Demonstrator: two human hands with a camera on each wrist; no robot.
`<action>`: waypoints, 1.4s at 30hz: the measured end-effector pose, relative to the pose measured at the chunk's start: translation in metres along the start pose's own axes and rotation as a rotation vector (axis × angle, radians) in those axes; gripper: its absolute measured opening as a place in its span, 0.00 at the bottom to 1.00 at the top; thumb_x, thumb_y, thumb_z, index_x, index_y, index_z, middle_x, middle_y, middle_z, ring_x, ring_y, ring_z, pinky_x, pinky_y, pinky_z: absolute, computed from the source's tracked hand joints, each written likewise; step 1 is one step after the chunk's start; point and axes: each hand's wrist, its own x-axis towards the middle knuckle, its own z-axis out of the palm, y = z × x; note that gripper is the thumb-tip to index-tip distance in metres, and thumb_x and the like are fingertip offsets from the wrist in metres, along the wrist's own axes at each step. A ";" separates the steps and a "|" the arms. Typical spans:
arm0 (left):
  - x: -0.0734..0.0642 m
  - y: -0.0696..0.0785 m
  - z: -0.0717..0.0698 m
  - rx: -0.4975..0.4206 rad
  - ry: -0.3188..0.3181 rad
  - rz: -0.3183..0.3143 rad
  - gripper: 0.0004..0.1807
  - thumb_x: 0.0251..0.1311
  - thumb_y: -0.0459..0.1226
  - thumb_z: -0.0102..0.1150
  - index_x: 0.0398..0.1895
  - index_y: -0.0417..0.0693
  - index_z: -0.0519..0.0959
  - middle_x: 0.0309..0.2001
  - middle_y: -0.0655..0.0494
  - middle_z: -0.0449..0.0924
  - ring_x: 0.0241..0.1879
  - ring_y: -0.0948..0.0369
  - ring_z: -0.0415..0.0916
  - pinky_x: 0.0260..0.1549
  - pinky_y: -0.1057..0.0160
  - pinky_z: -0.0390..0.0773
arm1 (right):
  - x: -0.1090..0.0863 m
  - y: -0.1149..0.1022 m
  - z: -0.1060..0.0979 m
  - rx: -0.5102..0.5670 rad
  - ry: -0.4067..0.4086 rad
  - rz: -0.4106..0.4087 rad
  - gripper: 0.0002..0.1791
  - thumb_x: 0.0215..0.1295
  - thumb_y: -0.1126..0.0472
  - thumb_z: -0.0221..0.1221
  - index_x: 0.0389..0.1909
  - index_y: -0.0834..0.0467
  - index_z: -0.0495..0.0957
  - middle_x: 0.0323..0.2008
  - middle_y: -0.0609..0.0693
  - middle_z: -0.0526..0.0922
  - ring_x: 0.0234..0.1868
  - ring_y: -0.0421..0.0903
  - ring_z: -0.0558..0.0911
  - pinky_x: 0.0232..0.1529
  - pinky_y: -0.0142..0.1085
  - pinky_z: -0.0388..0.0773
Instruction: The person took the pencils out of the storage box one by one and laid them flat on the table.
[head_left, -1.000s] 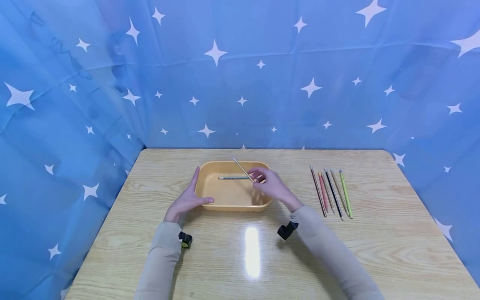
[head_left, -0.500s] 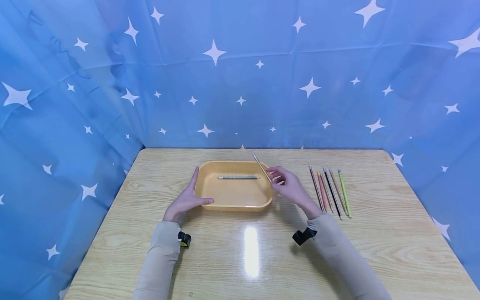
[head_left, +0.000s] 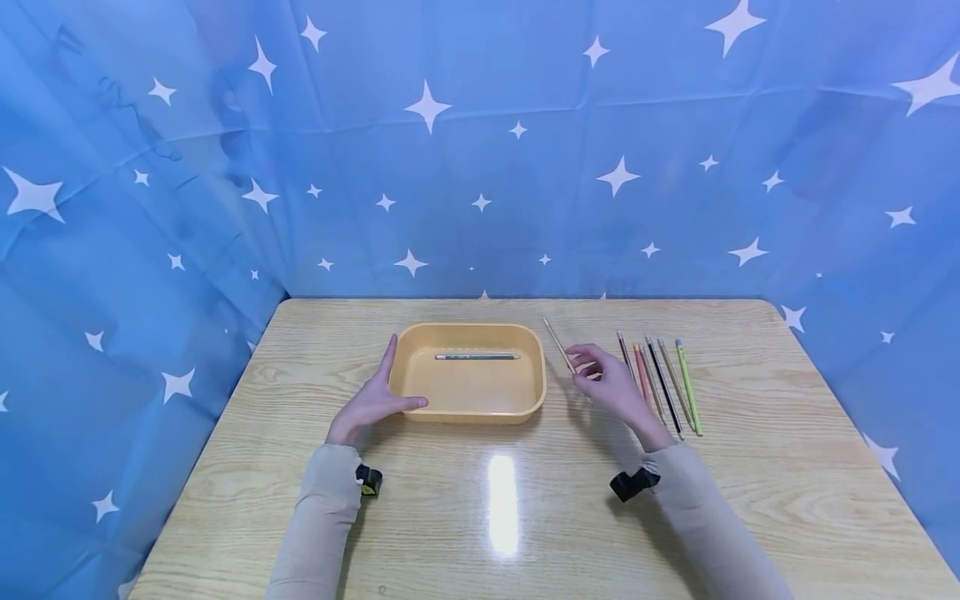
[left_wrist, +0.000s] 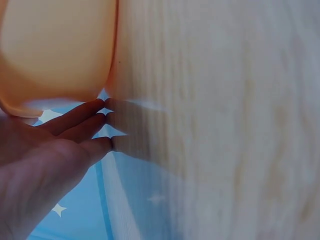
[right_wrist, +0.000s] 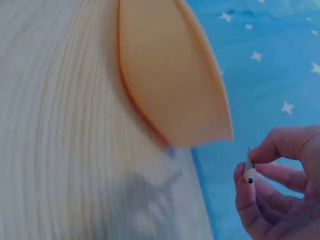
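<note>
My right hand (head_left: 611, 387) pinches a tan pencil (head_left: 557, 340) near its sharpened end, between the yellow tray and the row of pencils. In the right wrist view the pencil's dark tip (right_wrist: 250, 176) points toward the camera, between thumb and fingers. At the left end of the yellow plastic tray (head_left: 468, 416), my left hand (head_left: 372, 406) lies with straight fingers along the side and the thumb over the near rim. The left wrist view shows its fingers (left_wrist: 82, 125) low beside the tray. One dark teal pencil (head_left: 477, 357) lies crosswise inside the tray.
Several pencils lie side by side right of my right hand, among them a red one (head_left: 642, 372), a black one (head_left: 664, 387) and a bright green one (head_left: 689, 389). The wooden table (head_left: 480, 500) ends at a blue star-patterned cloth (head_left: 480, 150).
My right hand has moved right with the tan pencil, from above the tray to outside its right end. The left hand stays at the tray, and the teal pencil remains inside.
</note>
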 end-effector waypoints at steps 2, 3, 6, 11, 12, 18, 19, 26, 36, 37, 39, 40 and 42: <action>0.001 -0.001 0.000 0.013 0.005 0.004 0.63 0.55 0.39 0.70 0.76 0.50 0.27 0.76 0.44 0.27 0.73 0.43 0.31 0.66 0.37 0.42 | -0.001 0.007 -0.003 -0.022 0.001 0.002 0.22 0.60 0.74 0.57 0.57 0.66 0.74 0.43 0.63 0.79 0.39 0.54 0.80 0.31 0.35 0.77; 0.001 0.000 0.000 0.019 0.008 0.005 0.63 0.55 0.39 0.70 0.76 0.50 0.27 0.76 0.44 0.27 0.73 0.43 0.32 0.66 0.37 0.42 | -0.002 0.011 -0.004 -0.033 -0.001 0.006 0.22 0.60 0.74 0.56 0.57 0.66 0.73 0.42 0.63 0.79 0.38 0.54 0.80 0.31 0.35 0.77; 0.000 0.001 0.000 0.036 0.012 0.010 0.62 0.55 0.39 0.69 0.76 0.49 0.27 0.76 0.44 0.28 0.73 0.42 0.33 0.65 0.37 0.44 | -0.005 0.021 -0.009 -0.052 -0.016 0.029 0.22 0.61 0.74 0.56 0.57 0.68 0.72 0.43 0.64 0.78 0.39 0.55 0.79 0.31 0.36 0.78; 0.002 -0.001 -0.001 0.032 0.005 0.005 0.63 0.55 0.39 0.69 0.76 0.49 0.27 0.76 0.43 0.27 0.73 0.41 0.32 0.65 0.35 0.44 | -0.010 0.030 -0.018 -0.103 -0.020 0.054 0.22 0.64 0.72 0.56 0.59 0.67 0.71 0.45 0.64 0.77 0.40 0.56 0.79 0.31 0.37 0.77; 0.004 -0.005 -0.001 0.026 0.004 0.004 0.63 0.55 0.39 0.69 0.76 0.50 0.27 0.76 0.44 0.27 0.73 0.41 0.32 0.65 0.35 0.44 | -0.010 0.031 -0.019 -0.113 -0.015 0.059 0.22 0.64 0.71 0.56 0.59 0.67 0.71 0.45 0.63 0.77 0.40 0.56 0.79 0.31 0.37 0.77; 0.020 -0.034 0.001 -0.012 0.015 0.015 0.65 0.54 0.40 0.71 0.76 0.60 0.26 0.77 0.51 0.25 0.73 0.46 0.28 0.65 0.36 0.41 | -0.010 0.039 -0.026 -0.166 0.007 0.059 0.22 0.63 0.71 0.55 0.59 0.70 0.71 0.43 0.64 0.78 0.40 0.57 0.79 0.32 0.38 0.77; 0.021 -0.036 0.001 -0.011 0.018 0.018 0.65 0.53 0.41 0.71 0.76 0.61 0.26 0.77 0.52 0.25 0.74 0.47 0.29 0.66 0.36 0.41 | -0.010 0.041 -0.027 -0.181 0.010 0.057 0.21 0.63 0.71 0.55 0.58 0.70 0.71 0.43 0.63 0.78 0.40 0.57 0.80 0.33 0.39 0.77; 0.021 -0.038 0.004 0.009 0.045 0.031 0.66 0.51 0.45 0.73 0.76 0.64 0.27 0.77 0.53 0.27 0.74 0.47 0.32 0.66 0.37 0.43 | -0.009 0.053 -0.033 -0.292 0.022 0.042 0.21 0.62 0.71 0.56 0.56 0.72 0.71 0.41 0.63 0.80 0.39 0.56 0.81 0.33 0.43 0.77; 0.021 -0.039 0.004 0.011 0.044 0.043 0.65 0.53 0.45 0.72 0.76 0.64 0.27 0.77 0.55 0.25 0.74 0.48 0.30 0.66 0.37 0.42 | -0.012 0.052 -0.038 -0.320 0.067 0.044 0.20 0.61 0.73 0.57 0.54 0.74 0.71 0.39 0.64 0.80 0.36 0.55 0.80 0.31 0.41 0.75; 0.020 -0.039 0.004 0.013 0.045 0.042 0.65 0.53 0.45 0.72 0.76 0.64 0.27 0.77 0.55 0.25 0.74 0.48 0.30 0.66 0.37 0.42 | -0.012 0.053 -0.039 -0.326 0.072 0.049 0.20 0.61 0.72 0.57 0.54 0.74 0.71 0.39 0.63 0.80 0.36 0.55 0.80 0.31 0.41 0.75; 0.020 -0.039 0.003 0.017 0.047 0.037 0.65 0.53 0.44 0.71 0.76 0.64 0.27 0.77 0.54 0.26 0.74 0.48 0.30 0.66 0.37 0.42 | -0.013 0.054 -0.040 -0.342 0.081 0.054 0.20 0.61 0.72 0.56 0.54 0.73 0.72 0.38 0.63 0.80 0.37 0.55 0.81 0.31 0.41 0.76; 0.020 -0.039 0.003 0.018 0.049 0.035 0.64 0.53 0.44 0.71 0.76 0.64 0.27 0.77 0.54 0.26 0.74 0.47 0.31 0.66 0.37 0.42 | -0.014 0.054 -0.040 -0.349 0.085 0.057 0.20 0.61 0.72 0.56 0.54 0.73 0.72 0.38 0.63 0.81 0.37 0.56 0.81 0.31 0.41 0.77; 0.020 -0.038 0.003 0.019 0.049 0.032 0.64 0.54 0.44 0.71 0.76 0.64 0.26 0.77 0.54 0.26 0.74 0.47 0.31 0.66 0.36 0.43 | -0.014 0.054 -0.040 -0.369 0.100 0.057 0.20 0.61 0.71 0.56 0.54 0.73 0.73 0.38 0.63 0.81 0.36 0.56 0.81 0.31 0.42 0.77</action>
